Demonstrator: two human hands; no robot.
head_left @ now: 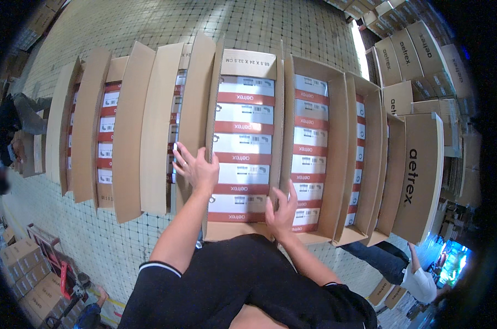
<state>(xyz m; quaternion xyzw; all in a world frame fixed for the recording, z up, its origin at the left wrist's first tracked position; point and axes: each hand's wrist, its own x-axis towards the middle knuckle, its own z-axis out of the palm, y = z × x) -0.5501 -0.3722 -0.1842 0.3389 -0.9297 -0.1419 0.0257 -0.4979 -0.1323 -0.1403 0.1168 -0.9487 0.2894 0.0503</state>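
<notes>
A row of open brown cardboard cartons stands on the tiled floor below me. The middle carton point(243, 63) holds a column of white boxes with red stripes point(243, 143). My left hand point(196, 167) rests on that carton's upright left flap point(196, 98), fingers spread against the cardboard. My right hand point(283, 211) presses on the near right corner of the same carton, next to the right flap point(277, 137), fingers spread over the last white boxes. Neither hand grips anything.
Further open cartons with the same white boxes stand at left point(108, 131) and right point(319, 148). Closed brown cartons are stacked at upper right point(418, 49) and lower left point(26, 274). One person crouches at far left point(10, 126), another at lower right point(402, 268).
</notes>
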